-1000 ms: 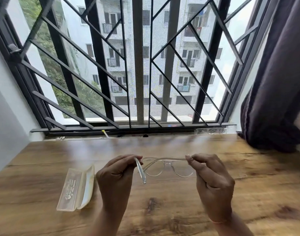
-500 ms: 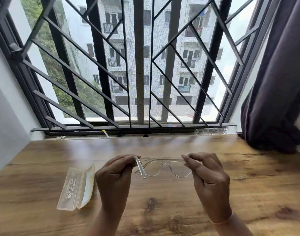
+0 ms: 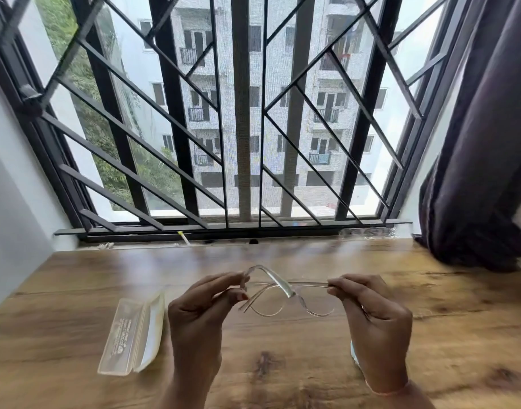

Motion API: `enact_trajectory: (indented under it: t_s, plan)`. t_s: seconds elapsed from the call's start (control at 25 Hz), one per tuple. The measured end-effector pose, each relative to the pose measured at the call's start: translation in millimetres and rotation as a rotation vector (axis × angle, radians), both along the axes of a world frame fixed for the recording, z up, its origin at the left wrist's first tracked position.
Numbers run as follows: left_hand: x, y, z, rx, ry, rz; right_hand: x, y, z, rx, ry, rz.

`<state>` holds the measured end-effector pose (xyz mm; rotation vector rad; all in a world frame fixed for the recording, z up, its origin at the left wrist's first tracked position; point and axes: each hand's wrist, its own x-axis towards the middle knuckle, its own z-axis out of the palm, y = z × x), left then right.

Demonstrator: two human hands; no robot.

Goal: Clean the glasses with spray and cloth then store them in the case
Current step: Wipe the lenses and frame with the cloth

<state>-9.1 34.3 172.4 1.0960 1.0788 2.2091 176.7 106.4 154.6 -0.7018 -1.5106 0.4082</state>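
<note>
Clear-framed glasses [image 3: 282,293] hang just above the wooden table [image 3: 282,373], held between both hands. My left hand [image 3: 200,317] pinches the left end of the frame. My right hand [image 3: 374,317] pinches the right end. One temple arm is folded across the front of the lenses. A translucent glasses case [image 3: 133,335] lies open on the table, to the left of my left hand. A pale object [image 3: 354,354] peeks out under my right hand; I cannot tell what it is. No spray bottle is in view.
A barred window [image 3: 241,119] with a sill runs along the table's far edge. A dark curtain [image 3: 477,160] hangs at the right and rests on the table's far right corner. A white wall borders the left side.
The temple arm by my left hand has swung inward across the lenses. Both hands stay in about the same place above the table.
</note>
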Motion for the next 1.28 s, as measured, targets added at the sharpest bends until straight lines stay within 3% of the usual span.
enact_trajectory:
  t_s: [0.2,0.28,0.44,0.68,1.28]
  plan:
    - [5.9,2.2,-0.4,0.071,-0.103,0.008,0.0,-1.7,-0.2,0.046,-0.036,-0.016]
    - [4.9,1.9,-1.1,0.079,0.033,0.099,2.5,-0.6,-0.7,0.064,-0.064,-0.028]
    - [0.5,-0.6,0.4,0.052,0.478,0.332,6.0,1.1,-1.1,0.113,-0.117,-0.037]
    - [0.7,-2.2,7.1,0.05,0.811,0.508,4.6,-1.1,0.6,0.125,-0.116,-0.018]
    - [-0.4,-3.3,1.3,-0.035,0.979,0.617,8.6,-0.5,2.6,0.156,-0.052,0.077]
